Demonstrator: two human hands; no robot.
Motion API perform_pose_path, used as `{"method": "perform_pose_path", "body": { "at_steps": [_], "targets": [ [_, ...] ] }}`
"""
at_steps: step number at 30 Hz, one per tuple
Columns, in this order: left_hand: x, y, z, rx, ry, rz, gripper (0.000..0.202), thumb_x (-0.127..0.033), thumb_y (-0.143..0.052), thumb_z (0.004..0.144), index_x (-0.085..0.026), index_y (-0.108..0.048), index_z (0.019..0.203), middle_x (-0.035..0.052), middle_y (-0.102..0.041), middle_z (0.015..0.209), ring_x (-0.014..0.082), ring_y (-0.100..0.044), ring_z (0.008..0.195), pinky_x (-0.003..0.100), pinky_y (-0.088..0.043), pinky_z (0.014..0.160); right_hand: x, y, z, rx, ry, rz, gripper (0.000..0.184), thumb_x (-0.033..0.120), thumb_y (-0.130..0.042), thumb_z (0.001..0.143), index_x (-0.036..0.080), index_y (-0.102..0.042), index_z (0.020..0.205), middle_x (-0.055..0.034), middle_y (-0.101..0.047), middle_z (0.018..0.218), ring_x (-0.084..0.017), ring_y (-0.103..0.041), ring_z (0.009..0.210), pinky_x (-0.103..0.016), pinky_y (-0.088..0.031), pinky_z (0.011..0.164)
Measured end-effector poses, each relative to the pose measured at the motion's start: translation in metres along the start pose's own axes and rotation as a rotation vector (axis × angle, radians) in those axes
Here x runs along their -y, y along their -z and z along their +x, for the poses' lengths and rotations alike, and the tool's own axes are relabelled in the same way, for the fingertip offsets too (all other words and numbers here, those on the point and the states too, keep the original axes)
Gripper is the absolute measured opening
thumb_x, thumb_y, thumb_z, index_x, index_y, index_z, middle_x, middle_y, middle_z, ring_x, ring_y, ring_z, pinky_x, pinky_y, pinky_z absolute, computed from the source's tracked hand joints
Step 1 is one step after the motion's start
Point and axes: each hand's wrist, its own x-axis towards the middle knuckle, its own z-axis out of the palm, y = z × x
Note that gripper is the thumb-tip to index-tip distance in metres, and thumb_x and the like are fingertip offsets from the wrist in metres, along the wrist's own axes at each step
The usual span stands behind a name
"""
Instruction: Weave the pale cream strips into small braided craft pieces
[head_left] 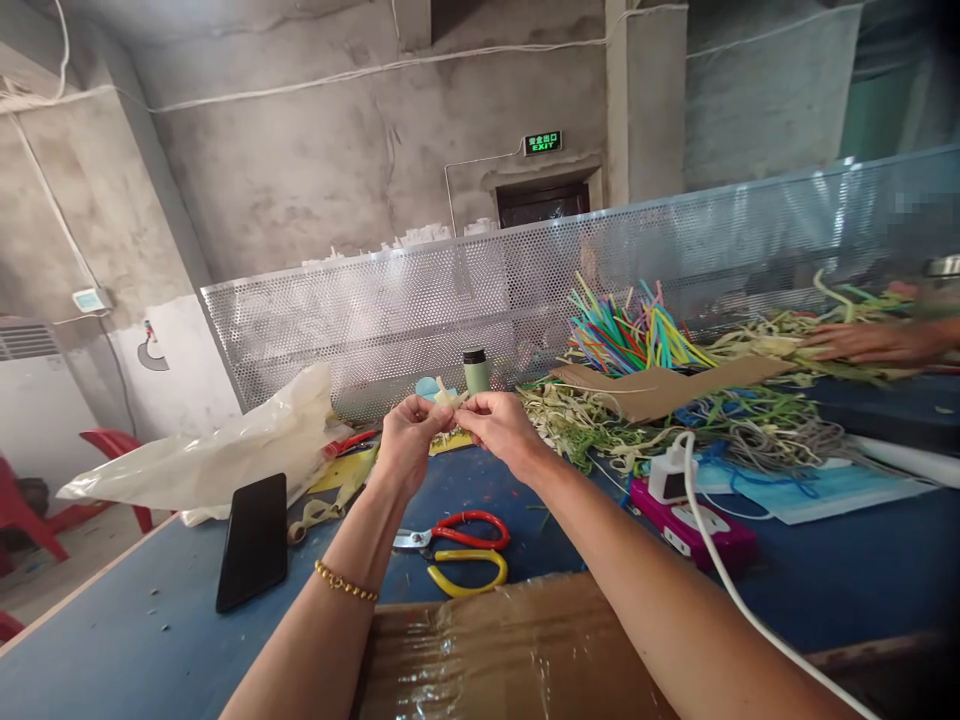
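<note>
My left hand (409,440) and my right hand (499,425) meet at fingertip height above the blue table. Both pinch a small pale cream strip (445,396), which pokes up between the fingers; its lower part is hidden by them. Below my wrists lie scissors (469,553) with one red and one yellow handle, blades pointing left. Just behind my hands stands a green bottle (476,372) with a black lid. A light blue round item (426,387) shows beside it, partly covered.
A black phone (253,540) and a plastic bag (255,445) lie left. Right are a magenta power strip (697,525) with a white cable, a face mask (825,488), cardboard (660,390), colourful sticks (630,330) and tangled strips (585,425). Another person's hand (862,342) touches strips far right.
</note>
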Motion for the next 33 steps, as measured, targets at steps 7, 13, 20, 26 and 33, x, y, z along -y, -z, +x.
{"method": "perform_pose_path", "body": {
  "at_steps": [7, 13, 20, 26, 33],
  "targets": [
    [-0.003, 0.003, 0.001, -0.028, 0.066, -0.113, 0.032, -0.026, -0.084, 0.063, -0.015, -0.055, 0.061, 0.0001, -0.062, 0.057, 0.0113, -0.06, 0.058, 0.028, -0.048, 0.067, 0.002, 0.0, -0.001, 0.031, -0.03, 0.025, 0.018, 0.029, -0.066, 0.072, 0.016, -0.059, 0.063, 0.0034, -0.05, 0.045, -0.008, -0.04, 0.041, -0.022, -0.03, 0.041],
    [-0.006, 0.004, 0.001, -0.104, 0.084, -0.196, 0.032, -0.02, -0.084, 0.061, -0.015, -0.052, 0.06, -0.0016, -0.06, 0.059, 0.0094, -0.059, 0.057, 0.026, -0.049, 0.065, 0.004, 0.0, -0.002, 0.038, -0.046, -0.003, 0.017, 0.025, -0.064, 0.071, 0.017, -0.055, 0.059, 0.0038, -0.049, 0.043, -0.007, -0.04, 0.04, -0.021, -0.029, 0.039],
    [-0.003, 0.001, 0.001, -0.127, 0.023, -0.159, 0.033, -0.02, -0.083, 0.062, -0.016, -0.05, 0.06, -0.0036, -0.056, 0.054, 0.0086, -0.057, 0.056, 0.023, -0.045, 0.063, 0.003, -0.001, -0.001, 0.015, -0.023, -0.025, 0.013, 0.024, -0.066, 0.071, 0.018, -0.056, 0.064, 0.0028, -0.053, 0.049, -0.009, -0.046, 0.043, -0.022, -0.033, 0.04],
    [-0.001, -0.008, -0.003, -0.057, -0.081, -0.072, 0.03, -0.023, -0.08, 0.067, -0.017, -0.051, 0.061, -0.0021, -0.061, 0.06, 0.0092, -0.055, 0.059, 0.025, -0.044, 0.065, 0.0, -0.003, 0.0, 0.057, -0.038, 0.177, 0.025, 0.038, -0.072, 0.073, 0.016, -0.063, 0.073, -0.0042, -0.064, 0.066, -0.011, -0.053, 0.051, -0.023, -0.038, 0.042],
    [-0.006, -0.005, -0.004, -0.03, 0.033, -0.052, 0.027, -0.023, -0.076, 0.068, -0.017, -0.051, 0.061, 0.0008, -0.062, 0.058, 0.0124, -0.061, 0.059, 0.027, -0.045, 0.065, 0.0, 0.003, 0.004, 0.052, 0.004, 0.164, 0.032, 0.043, -0.075, 0.069, 0.016, -0.059, 0.068, 0.0022, -0.054, 0.053, -0.008, -0.045, 0.045, -0.023, -0.033, 0.042]
  ]
}}
